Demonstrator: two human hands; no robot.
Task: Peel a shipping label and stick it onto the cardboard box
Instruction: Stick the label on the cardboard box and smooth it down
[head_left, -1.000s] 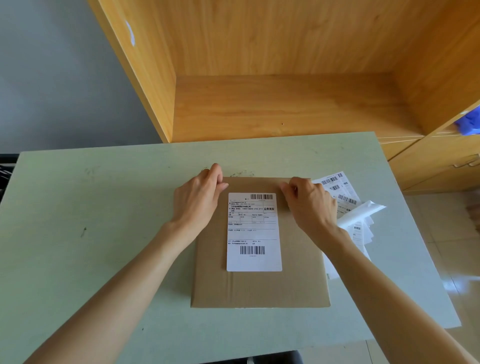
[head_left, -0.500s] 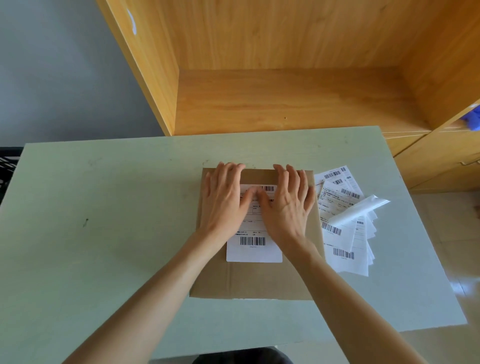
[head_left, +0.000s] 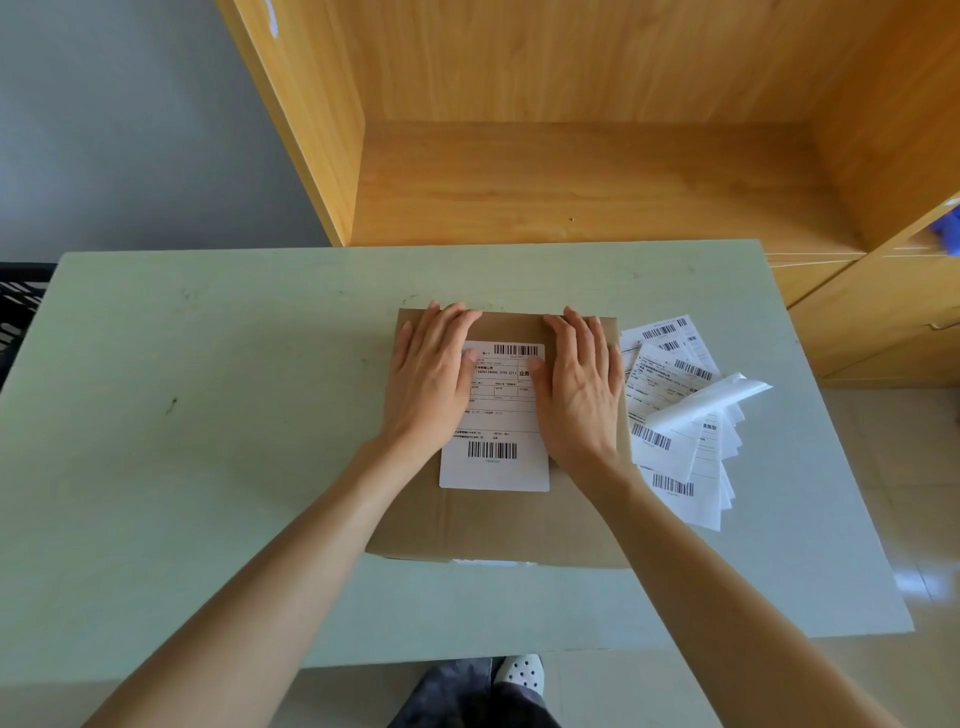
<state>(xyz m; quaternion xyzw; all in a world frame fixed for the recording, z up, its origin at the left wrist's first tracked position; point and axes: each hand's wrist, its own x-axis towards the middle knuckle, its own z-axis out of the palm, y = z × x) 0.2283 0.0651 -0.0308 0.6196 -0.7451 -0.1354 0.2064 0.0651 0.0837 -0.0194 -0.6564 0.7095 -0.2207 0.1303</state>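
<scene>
Two flat, spread palms, left hand (head_left: 428, 376) and right hand (head_left: 579, 387), on smooth rectangular label (head_left: 496, 415) atop matte cardboard box (head_left: 498, 525).

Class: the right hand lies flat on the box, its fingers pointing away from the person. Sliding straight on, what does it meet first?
Probably nothing solid: the right hand would pass the cardboard box's far edge onto bare table.

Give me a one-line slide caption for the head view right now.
Left hand and right hand press flat on a shipping label atop the cardboard box.
</scene>
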